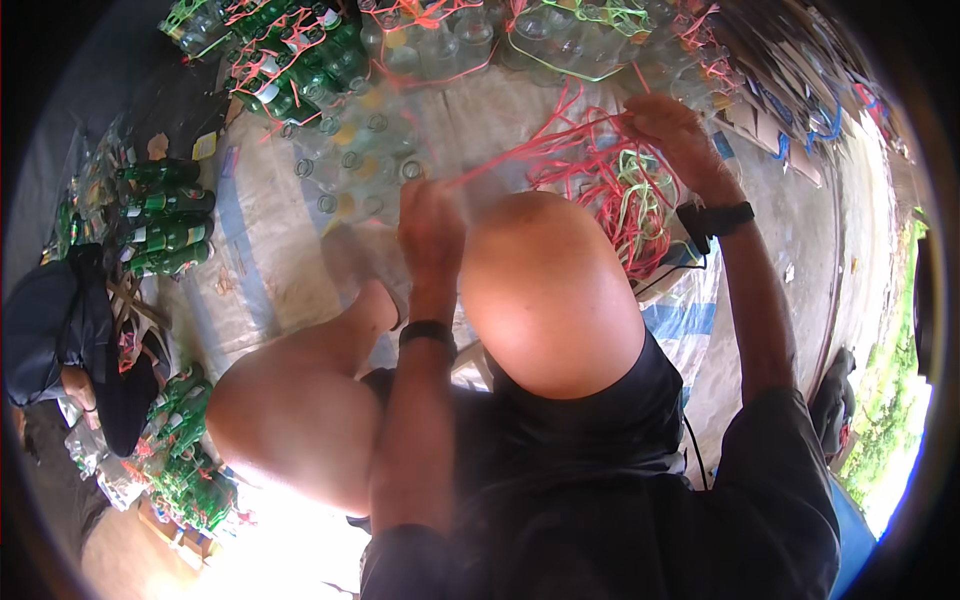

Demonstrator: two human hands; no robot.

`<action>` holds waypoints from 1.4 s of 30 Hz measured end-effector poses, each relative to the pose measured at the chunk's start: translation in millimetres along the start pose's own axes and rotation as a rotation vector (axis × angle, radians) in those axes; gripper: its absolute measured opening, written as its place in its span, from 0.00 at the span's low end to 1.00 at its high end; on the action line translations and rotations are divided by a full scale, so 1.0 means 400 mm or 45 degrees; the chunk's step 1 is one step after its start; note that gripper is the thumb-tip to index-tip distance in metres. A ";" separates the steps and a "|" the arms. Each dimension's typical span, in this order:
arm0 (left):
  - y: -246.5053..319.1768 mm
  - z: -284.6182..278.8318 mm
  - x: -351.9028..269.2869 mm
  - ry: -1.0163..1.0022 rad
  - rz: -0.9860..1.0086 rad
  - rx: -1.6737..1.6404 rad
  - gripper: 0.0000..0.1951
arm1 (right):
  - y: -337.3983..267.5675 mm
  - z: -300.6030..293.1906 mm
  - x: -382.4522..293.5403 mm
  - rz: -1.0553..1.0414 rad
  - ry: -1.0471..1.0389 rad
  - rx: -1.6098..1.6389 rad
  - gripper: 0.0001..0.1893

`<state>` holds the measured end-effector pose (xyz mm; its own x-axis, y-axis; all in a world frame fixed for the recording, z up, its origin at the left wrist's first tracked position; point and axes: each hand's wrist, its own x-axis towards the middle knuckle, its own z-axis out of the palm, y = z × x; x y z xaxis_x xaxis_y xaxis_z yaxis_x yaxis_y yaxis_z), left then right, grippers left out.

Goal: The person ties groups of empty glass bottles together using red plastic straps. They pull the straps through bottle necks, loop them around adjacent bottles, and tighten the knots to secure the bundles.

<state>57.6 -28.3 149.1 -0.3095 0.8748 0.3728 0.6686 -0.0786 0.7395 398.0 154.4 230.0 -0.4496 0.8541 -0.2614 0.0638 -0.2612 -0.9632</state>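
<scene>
My left hand (431, 225) is closed around red plastic twine (517, 154), just left of my raised knee. The twine runs up and to the right to my right hand (667, 131), whose fingers pinch several strands. Below my right hand lies a loose tangle of red and pale green twine (634, 210), partly hidden by the knee. A group of clear glass bottles (352, 161) stands upright on the sheeting, beyond my left hand. The view of these bottles is blurred, and I cannot tell whether any twine goes around them.
Bundles of green bottles (292, 67) and clear bottles (435, 45) tied with twine line the far side. Green bottles (169, 217) lie at left, near a person in dark clothing (52, 337). Flattened cardboard (780, 75) is stacked at far right. Striped sheeting (255, 277) covers the floor.
</scene>
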 end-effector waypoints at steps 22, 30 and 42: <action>-0.009 -0.007 -0.013 -0.052 -0.122 -0.058 0.09 | -0.005 -0.012 -0.081 0.208 0.002 0.034 0.18; -0.005 -0.015 0.003 -0.027 -0.064 -0.047 0.08 | -0.018 -0.011 -0.084 0.275 0.013 -0.188 0.18; 0.003 -0.019 0.011 -0.007 -0.010 -0.021 0.08 | -0.013 -0.043 -0.083 0.232 -0.114 -0.751 0.12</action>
<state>51.7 -28.0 155.8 -0.3108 0.8781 0.3638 0.6548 -0.0796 0.7516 427.9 135.2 242.7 -0.4566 0.7712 -0.4435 0.6162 -0.0853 -0.7829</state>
